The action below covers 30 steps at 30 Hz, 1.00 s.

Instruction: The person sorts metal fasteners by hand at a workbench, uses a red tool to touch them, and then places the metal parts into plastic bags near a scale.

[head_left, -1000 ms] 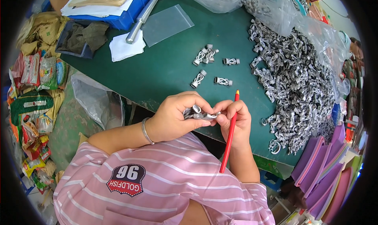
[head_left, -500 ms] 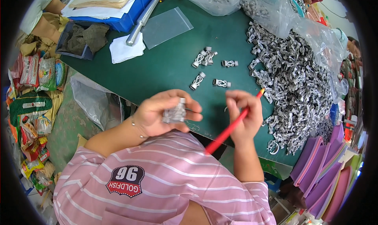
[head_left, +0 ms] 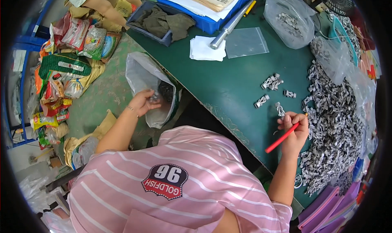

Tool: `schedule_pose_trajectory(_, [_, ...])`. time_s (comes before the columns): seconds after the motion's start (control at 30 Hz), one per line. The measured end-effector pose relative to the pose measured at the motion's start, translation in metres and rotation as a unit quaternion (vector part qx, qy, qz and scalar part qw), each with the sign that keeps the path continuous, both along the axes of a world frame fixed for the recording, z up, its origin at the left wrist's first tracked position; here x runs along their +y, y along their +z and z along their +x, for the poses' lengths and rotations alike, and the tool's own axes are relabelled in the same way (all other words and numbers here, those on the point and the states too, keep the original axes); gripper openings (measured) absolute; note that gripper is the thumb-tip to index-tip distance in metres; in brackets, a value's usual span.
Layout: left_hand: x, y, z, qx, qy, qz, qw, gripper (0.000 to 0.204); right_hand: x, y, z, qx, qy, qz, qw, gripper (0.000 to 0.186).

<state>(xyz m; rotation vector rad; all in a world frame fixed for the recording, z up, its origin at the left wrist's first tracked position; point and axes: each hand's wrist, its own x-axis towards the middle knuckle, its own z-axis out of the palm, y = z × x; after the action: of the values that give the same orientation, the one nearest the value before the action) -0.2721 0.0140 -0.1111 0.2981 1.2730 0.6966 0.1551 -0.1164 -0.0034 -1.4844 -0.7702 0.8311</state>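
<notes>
"Spanning the middle of the view, what is taking up the most room?"

"A green table (head_left: 228,86) is stretching across it, and a great heap of silvery metal pieces (head_left: 335,139) is covering its right side."

"What is standing off the table?"

"A pale grey bag (head_left: 136,72) is gaping beside the left edge, with something dark lying inside (it is shadowy in there, so I am not naming it)."

"And the left hand (head_left: 142,103)?"

"It is reaching into the bag's mouth, fingers partly spread, with blurred grey pieces (head_left: 154,96) showing against them. Whether it is gripping those or letting them go, I cannot tell."

"How is the right hand (head_left: 296,129) faring?"

"It is hovering over the table near the heap, its fingers curling around a red pencil (head_left: 281,140) that is slanting down to the left. Its fingertips are also meeting one metal piece (head_left: 279,109)."

"Where are the others lying?"

"A small cluster (head_left: 272,82) is sitting farther up the table. One loose piece (head_left: 261,101) is lying to its lower left, another (head_left: 290,94) to its lower right."
</notes>
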Motion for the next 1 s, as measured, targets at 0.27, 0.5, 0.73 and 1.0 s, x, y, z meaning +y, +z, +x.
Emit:
schedule_pose_trajectory(0.27, [0.005,0.077,0.077,0.113,-0.517,0.096,0.843,0.018,0.007,0.005,-0.034,0.233,0.061,0.041,0.97,0.017])
schedule_pose_trajectory(0.5, [-0.005,0.14,0.209,-0.149,-0.423,0.235,0.863,0.023,0.01,0.011,-0.041,0.105,0.118,0.128,0.979,0.025])
schedule_pose_trajectory(0.73, [-0.006,0.132,0.236,-0.153,-0.397,0.223,0.877,0.018,0.011,0.022,-0.05,-0.113,0.021,0.192,0.975,0.034])
schedule_pose_trajectory(1.0, [0.002,0.111,0.23,-0.349,-0.293,-0.04,0.889,0.025,0.034,0.021,-0.029,-0.232,0.05,0.102,0.966,0.02])
